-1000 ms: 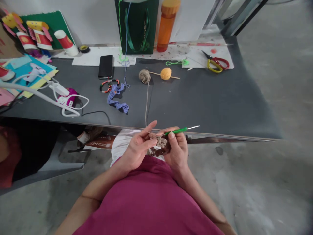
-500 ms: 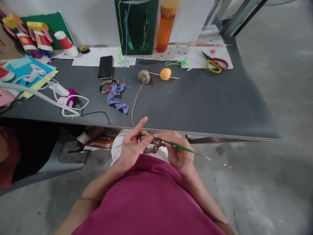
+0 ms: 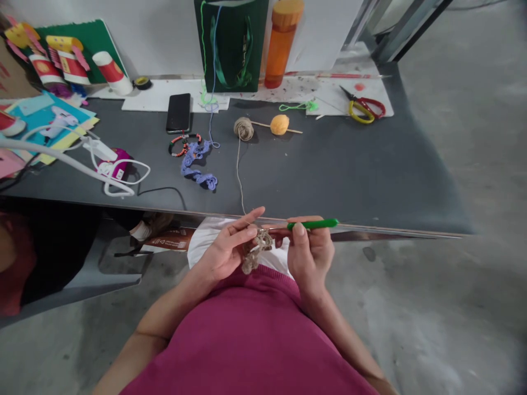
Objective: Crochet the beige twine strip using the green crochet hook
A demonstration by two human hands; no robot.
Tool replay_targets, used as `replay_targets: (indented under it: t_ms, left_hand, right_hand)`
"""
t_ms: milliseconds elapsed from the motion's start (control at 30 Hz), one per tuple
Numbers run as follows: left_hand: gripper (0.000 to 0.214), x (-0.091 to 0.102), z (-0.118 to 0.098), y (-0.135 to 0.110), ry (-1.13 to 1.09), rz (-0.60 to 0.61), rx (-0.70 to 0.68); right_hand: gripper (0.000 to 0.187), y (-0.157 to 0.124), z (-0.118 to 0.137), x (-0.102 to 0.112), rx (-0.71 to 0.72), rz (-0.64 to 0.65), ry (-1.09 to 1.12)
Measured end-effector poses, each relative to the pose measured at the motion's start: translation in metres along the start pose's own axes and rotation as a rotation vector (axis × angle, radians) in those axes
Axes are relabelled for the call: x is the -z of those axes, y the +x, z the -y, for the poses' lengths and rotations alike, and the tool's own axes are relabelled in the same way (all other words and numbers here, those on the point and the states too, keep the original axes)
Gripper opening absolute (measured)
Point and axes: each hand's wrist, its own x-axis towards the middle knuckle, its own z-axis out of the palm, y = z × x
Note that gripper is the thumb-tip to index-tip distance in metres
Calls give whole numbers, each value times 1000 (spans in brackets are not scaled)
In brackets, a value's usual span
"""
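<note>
Low in the centre of the frame, just over a magenta top (image 3: 247, 340), the left hand (image 3: 224, 255) angles in from the lower left with its forefinger raised, its fingers pinching a small beige crocheted piece (image 3: 256, 251). The right hand (image 3: 309, 258) wraps thumb and fingers around a green crochet hook (image 3: 313, 224), whose thin metal tip points left to the piece. A strand of yarn (image 3: 239, 175) runs up across the grey table (image 3: 349, 175) to a beige yarn ball (image 3: 244, 129) at upper centre.
</note>
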Motion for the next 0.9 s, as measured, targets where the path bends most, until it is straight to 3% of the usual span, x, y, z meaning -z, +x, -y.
replay_targets:
  t_ms: [100, 167, 267, 367, 433, 500, 700, 900]
  left_hand:
    - [47, -3, 4, 0, 40, 13, -77]
    - [51, -4, 7, -1, 95, 9, -136]
    - [50, -6, 10, -1, 163, -19, -218]
    - [49, -7, 11, -1, 170, -71, -309]
    - [56, -7, 12, -1, 139, -93, -311]
    - [64, -8, 12, -2, 85, -86, -257]
    - [75, -8, 10, -3, -21, -60, -143]
    - [75, -5, 9, -2, 4, -42, -175]
  right_hand:
    - [7, 1, -2, -5, -181, 76, 192]
    - [6, 0, -2, -8, -186, 80, 192]
    - [6, -1, -1, -10, -49, 79, 68]
    - [15, -2, 1, -8, 196, 157, -136]
    - [25, -2, 2, -7, 394, 173, -289]
    - [30, -4, 0, -7, 491, 129, -363]
    - [12, -13, -2, -10, 181, -33, -234]
    - [8, -12, 3, -10, 179, -84, -256]
